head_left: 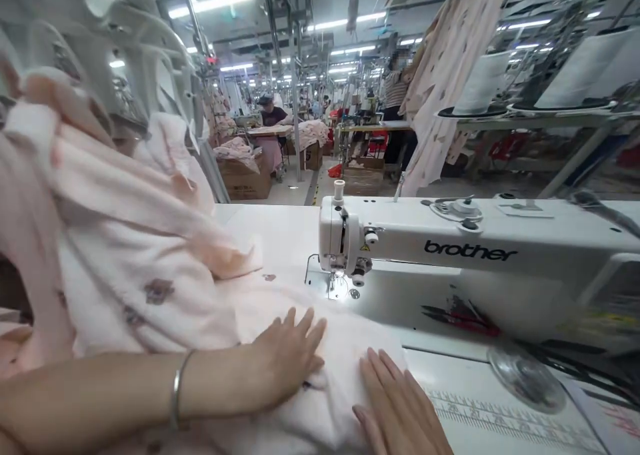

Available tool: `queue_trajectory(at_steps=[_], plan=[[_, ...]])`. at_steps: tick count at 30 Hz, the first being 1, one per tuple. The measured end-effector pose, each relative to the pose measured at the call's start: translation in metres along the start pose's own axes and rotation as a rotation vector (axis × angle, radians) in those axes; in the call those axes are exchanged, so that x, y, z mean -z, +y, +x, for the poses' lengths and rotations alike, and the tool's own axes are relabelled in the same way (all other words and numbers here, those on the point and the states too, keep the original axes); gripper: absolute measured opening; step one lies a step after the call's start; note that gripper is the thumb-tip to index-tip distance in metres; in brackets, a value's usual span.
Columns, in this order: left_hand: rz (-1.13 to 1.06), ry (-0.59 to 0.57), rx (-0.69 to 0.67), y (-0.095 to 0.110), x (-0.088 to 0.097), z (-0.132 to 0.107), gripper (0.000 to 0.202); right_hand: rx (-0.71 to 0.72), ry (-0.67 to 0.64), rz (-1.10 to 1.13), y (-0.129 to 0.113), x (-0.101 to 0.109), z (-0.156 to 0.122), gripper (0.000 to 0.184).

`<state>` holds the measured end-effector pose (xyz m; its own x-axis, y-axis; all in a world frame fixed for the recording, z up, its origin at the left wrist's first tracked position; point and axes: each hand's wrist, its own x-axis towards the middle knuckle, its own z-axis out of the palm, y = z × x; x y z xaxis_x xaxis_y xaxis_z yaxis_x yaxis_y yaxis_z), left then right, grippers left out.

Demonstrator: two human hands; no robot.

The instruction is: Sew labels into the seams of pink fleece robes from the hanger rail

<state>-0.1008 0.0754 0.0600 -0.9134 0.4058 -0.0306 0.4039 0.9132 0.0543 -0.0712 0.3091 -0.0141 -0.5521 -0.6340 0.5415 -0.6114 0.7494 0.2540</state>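
Observation:
Pale pink fabric [280,302] with small dark printed motifs spreads over the white machine bed and piles up high on the left. My left hand [293,352], a silver bangle on its wrist, lies palm down on the cloth with fingers spread. My right hand [395,398] rests flat near the cloth's right edge, fingers stretched out side by side. Just beyond both hands stands a white Brother sewing machine [390,235], its lit needle area close to the far edge of the fabric. Neither hand grips anything that I can see.
Thread snips [465,315] lie under the machine arm. A ruler strip [500,412] runs along the table's front right, beside a clear round dish [525,375]. Large white thread cones [483,82] stand at upper right. Other people work at tables behind, near cardboard boxes [245,175].

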Motion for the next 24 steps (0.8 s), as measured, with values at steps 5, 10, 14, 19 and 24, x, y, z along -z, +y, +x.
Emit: queue_trajectory(at_steps=[5,10,14,19,24], plan=[[0.109,-0.236,0.103,-0.057,-0.012,0.061,0.06,-0.201,-0.045,-0.164,0.046,-0.047,0.058,0.042],[-0.061,-0.121,-0.022,-0.092,0.007,0.086,0.054,-0.26,-0.068,-0.154,0.059,-0.036,0.082,0.046],[-0.14,-0.105,-0.089,-0.066,-0.001,0.089,0.036,-0.116,0.034,0.202,-0.011,-0.02,0.063,0.029],[-0.101,-0.063,0.027,-0.056,-0.024,0.113,0.033,-0.121,0.023,0.303,-0.053,-0.031,0.041,0.028],[-0.119,0.022,0.077,-0.059,-0.033,0.12,0.032,-0.148,-0.038,0.29,-0.033,-0.029,0.033,0.035]])
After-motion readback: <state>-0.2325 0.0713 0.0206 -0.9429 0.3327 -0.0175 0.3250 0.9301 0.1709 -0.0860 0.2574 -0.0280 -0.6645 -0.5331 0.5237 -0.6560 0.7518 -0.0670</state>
